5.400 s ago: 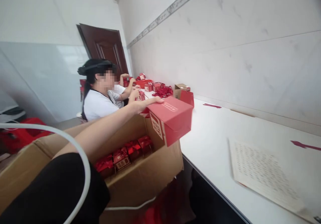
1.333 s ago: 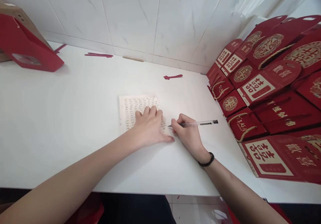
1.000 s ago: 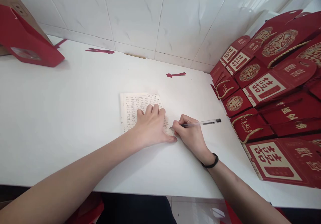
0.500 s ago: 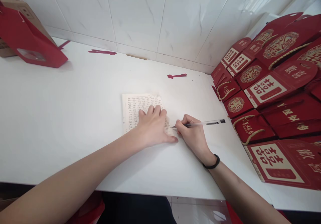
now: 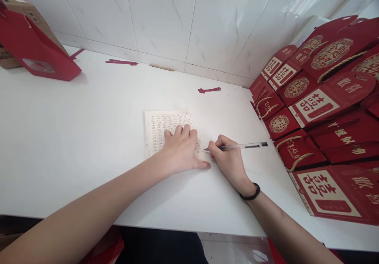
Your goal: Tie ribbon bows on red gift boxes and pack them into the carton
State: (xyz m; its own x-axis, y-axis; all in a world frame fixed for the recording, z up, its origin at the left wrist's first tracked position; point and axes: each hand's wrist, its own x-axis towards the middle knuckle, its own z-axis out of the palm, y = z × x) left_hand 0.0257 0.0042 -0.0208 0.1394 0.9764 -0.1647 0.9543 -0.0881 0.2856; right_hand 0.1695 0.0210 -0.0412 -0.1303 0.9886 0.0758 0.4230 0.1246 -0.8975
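A small sheet of paper (image 5: 156, 128) covered in rows of handwritten figures lies on the white table (image 5: 89, 130). My left hand (image 5: 181, 147) rests across its lower part with fingers spread, thumb pointing right, and hides some of the writing. At the right edge of the sheet, my right hand (image 5: 227, 157) is closed round a clear-barrelled pen (image 5: 248, 146). The pen's tip is at the paper's lower right corner; whether it touches is too small to tell. A black band (image 5: 251, 193) circles my right wrist.
Red gift boxes (image 5: 314, 106) with gold and white patterns are stacked along the right side. At the far left stand a red box (image 5: 44, 55) and a brown carton (image 5: 32, 15). Red strips (image 5: 121, 62) and a gold strip (image 5: 161, 67) lie near the tiled wall (image 5: 160, 19).
Both hands, the pen and the paper hold nearly the same places. The whole view has shifted very slightly.
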